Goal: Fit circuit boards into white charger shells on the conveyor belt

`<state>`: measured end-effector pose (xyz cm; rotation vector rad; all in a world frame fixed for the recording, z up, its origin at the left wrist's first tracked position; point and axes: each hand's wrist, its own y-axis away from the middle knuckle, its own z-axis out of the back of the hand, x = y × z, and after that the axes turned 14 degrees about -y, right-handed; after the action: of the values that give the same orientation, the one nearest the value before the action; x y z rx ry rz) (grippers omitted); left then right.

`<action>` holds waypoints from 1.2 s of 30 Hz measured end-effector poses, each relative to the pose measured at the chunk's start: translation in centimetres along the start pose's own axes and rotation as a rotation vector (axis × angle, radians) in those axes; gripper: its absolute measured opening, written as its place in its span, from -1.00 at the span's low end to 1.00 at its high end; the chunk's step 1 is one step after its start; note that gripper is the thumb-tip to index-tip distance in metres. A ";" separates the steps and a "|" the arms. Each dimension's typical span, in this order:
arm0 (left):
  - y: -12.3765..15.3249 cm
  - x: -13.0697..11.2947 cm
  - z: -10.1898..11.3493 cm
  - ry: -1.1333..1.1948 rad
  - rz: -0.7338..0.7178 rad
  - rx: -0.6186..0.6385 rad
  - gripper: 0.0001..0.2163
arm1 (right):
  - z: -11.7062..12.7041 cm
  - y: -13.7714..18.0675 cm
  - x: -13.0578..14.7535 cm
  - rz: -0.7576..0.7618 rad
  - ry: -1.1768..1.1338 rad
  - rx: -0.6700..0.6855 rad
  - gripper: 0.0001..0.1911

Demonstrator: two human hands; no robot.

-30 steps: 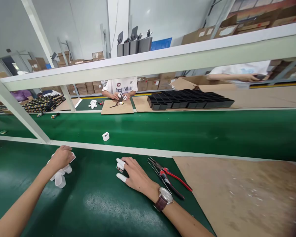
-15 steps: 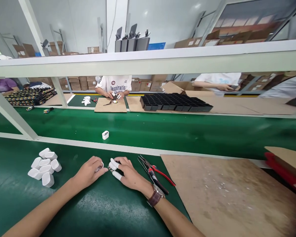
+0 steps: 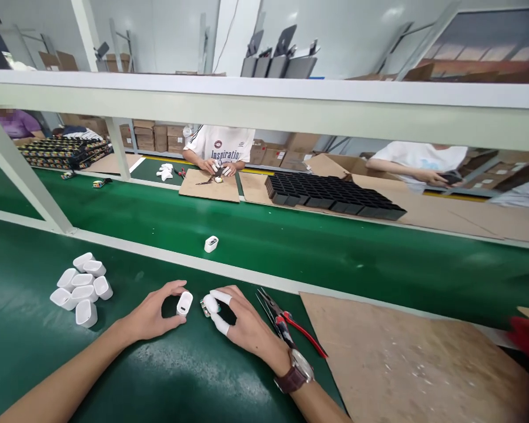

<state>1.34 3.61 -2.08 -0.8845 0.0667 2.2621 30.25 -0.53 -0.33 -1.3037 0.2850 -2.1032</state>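
Between thumb and fingers my left hand [image 3: 156, 314] grips a white plastic charger housing [image 3: 184, 303], its oval opening turned toward me with a dark slot inside. My right hand [image 3: 242, 320], with white finger covers on some fingertips, pinches a small circuit board [image 3: 205, 307] whose metal parts stick out to the left. A short gap separates the board from the housing. Much of the board is hidden by the covered fingers. Just right of that hand lie red-handled long-nose pliers [image 3: 297, 332] and, alongside, metal tweezers [image 3: 268, 311].
Several white housings [image 3: 83, 294] stand clustered at left. One white housing [image 3: 211, 244] sits on the green conveyor belt [image 3: 291, 247]. A worn cardboard sheet [image 3: 405, 352] covers the right side. Across the belt, a co-worker [image 3: 223, 147] handles parts near black trays [image 3: 335, 194].
My hands have moved slightly apart. The left hand has turned the housing so its opening shows, and the board in my right hand is more visible. The camera view has shifted.
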 end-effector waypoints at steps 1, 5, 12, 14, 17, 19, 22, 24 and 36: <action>0.0 0.0 -0.3 -0.016 0.001 -0.023 -0.29 | -0.3 -0.1 0.5 0.025 0.003 -0.048 -0.56; 0.1 -0.4 -0.7 -0.111 -0.001 -0.056 -0.31 | -1.4 -0.4 2.3 0.129 0.058 -0.065 -0.54; -0.1 -1.2 0.4 -0.025 -0.018 -0.005 -0.22 | -1.8 -0.5 2.8 0.148 0.108 -0.111 -0.51; -0.2 -1.4 0.3 0.032 -0.054 0.002 -0.42 | -1.8 -0.5 3.0 0.136 0.086 -0.121 -0.52; -0.2 -1.8 0.0 0.051 -0.048 0.046 -0.53 | -2.1 -0.5 3.2 0.117 0.058 -0.115 -0.53; -0.2 -2.1 -0.2 0.026 -0.028 0.113 -0.41 | -2.4 -0.5 3.2 0.119 0.045 -0.108 -0.52; -0.2 -2.4 -0.3 -0.040 -0.015 0.199 -0.29 | -2.8 -0.5 3.1 0.117 0.024 -0.102 -0.53; -0.3 -2.5 -0.4 -0.051 -0.004 0.165 -0.37 | -2.7 -0.5 3.1 0.110 0.007 -0.113 -0.52; -0.3 -2.4 -2.1 -0.354 0.009 -0.131 -0.81 | -2.5 -0.6 3.6 0.142 0.009 -0.128 -0.48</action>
<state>4.00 1.86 -2.14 -0.5371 -0.2400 2.4185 26.73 -2.66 1.39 -1.3076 0.5088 -1.9986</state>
